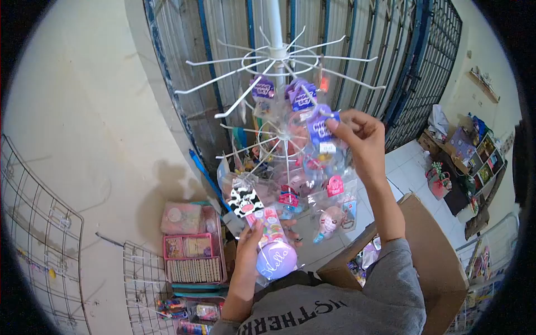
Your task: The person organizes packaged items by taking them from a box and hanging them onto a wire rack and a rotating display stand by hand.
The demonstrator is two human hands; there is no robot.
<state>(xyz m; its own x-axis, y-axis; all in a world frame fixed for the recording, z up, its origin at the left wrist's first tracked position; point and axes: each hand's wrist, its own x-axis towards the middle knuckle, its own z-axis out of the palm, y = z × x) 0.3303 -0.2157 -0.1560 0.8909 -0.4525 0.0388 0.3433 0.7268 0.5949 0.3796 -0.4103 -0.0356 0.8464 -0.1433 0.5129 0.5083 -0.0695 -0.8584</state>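
My right hand (pixel 364 134) is raised at the right of a white rotating display rack (pixel 277 53). Its thumb and fingers pinch a purple header card (pixel 320 129) of a clear bag at the end of a prong. Lower down, my left hand (pixel 250 245) is closed around several packaged items. Among them are a round lilac piece marked "Hello" (pixel 276 260), a pink pack (pixel 268 222) and a cow-print pack (pixel 245 200). Other purple-carded bags (pixel 300 95) hang on the upper prongs. A bag with a pink plush-like item (pixel 330 219) hangs lower right.
An open cardboard box (pixel 416 245) with packaged goods stands at the right. Pink trays (pixel 192 251) and wire grids (pixel 142 285) are on the left by the wall. Behind the rack is a folding metal gate (pixel 368 44). Assorted goods (pixel 458 145) sit at the far right.
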